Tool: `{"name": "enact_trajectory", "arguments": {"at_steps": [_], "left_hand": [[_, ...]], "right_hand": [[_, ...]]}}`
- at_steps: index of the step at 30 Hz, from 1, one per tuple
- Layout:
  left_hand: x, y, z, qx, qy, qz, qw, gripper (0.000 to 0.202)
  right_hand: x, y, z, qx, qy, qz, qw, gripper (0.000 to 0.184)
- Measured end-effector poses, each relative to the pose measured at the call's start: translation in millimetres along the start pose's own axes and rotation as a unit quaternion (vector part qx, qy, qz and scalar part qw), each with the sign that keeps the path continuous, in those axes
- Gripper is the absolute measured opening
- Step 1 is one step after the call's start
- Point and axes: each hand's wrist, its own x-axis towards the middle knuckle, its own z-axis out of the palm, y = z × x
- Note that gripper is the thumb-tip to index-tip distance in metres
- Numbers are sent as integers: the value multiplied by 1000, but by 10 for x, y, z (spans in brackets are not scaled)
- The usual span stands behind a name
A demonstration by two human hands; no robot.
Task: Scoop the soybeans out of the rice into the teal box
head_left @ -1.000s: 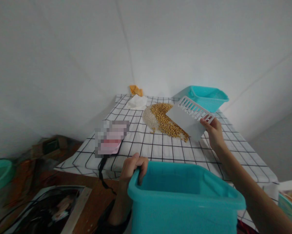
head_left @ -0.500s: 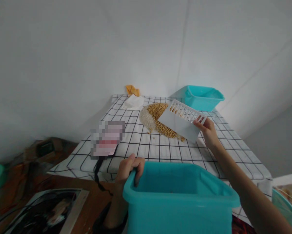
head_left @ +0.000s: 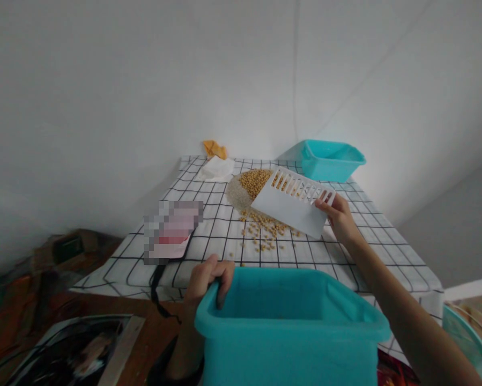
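My left hand (head_left: 208,279) grips the near left rim of a turquoise plastic tub (head_left: 293,327) held at the table's front edge. My right hand (head_left: 337,217) holds a white slotted plastic scoop (head_left: 293,201) by its right end, tilted over a pile of yellow beans (head_left: 257,182) that lies on white grains (head_left: 237,194). Loose beans (head_left: 262,233) are scattered on the checked tablecloth (head_left: 224,241) in front of the scoop.
A second turquoise tub (head_left: 331,160) stands at the far right corner. A white cloth (head_left: 216,169) and an orange scrap (head_left: 213,148) lie at the back. A pixelated pink item (head_left: 171,230) sits on the left. Clutter lies on the brown surface (head_left: 83,343) below left.
My right hand has dragged the scoop toward me across the pile, and loose beans now lie spread on the cloth in front of it. The left hand still holds the tub's rim.
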Motion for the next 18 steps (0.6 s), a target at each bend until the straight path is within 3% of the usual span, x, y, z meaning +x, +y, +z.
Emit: {"name": "enact_trajectory", "arguments": {"at_steps": [6,18], "left_hand": [[3,22,-63,1,-25,-8,1000,62],[12,115,-243,-41,-18,18,999,68]], "right_hand": [[-64,-56,48,4,-63,40,997,26],[-125,-141,119,-6,-174,45,984,25]]}}
